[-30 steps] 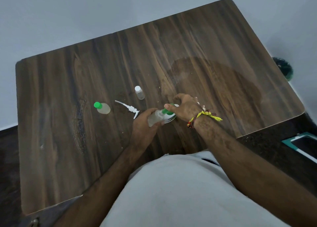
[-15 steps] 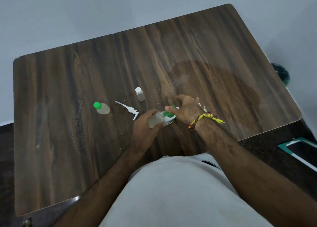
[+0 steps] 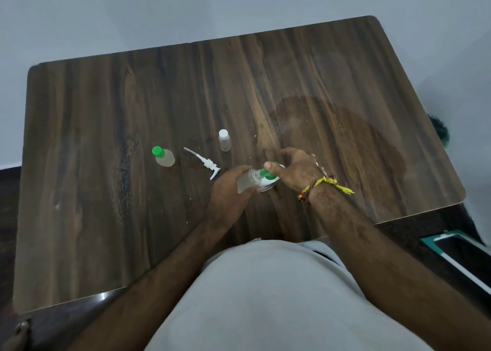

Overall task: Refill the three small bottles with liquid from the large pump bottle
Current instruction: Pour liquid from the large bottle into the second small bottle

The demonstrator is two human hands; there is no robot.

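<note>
My left hand [image 3: 228, 191] grips a small clear bottle [image 3: 245, 182], tilted, just above the table. My right hand [image 3: 297, 168] pinches the green cap [image 3: 268, 174] at that bottle's neck, thumb on top. A white and green rounded thing [image 3: 269, 186] lies under both hands, mostly hidden; I cannot tell if it is the large bottle. A white pump head [image 3: 206, 162] with its tube lies loose on the table to the left. Farther left stands a small green-capped bottle [image 3: 164, 157] holding pale liquid. A small white-capped clear bottle [image 3: 224, 140] stands behind the pump head.
The dark wooden table [image 3: 106, 218] carries a large round stain [image 3: 345, 143] on its right half. Off the table's right edge are a dark green round object [image 3: 439, 134] and a teal-edged flat item [image 3: 462, 252] on the floor.
Both hands stay at the same bottle and cap near the table's middle. My right hand's fingers have shifted slightly around the cap. The bottles and pump head on the table have not moved.
</note>
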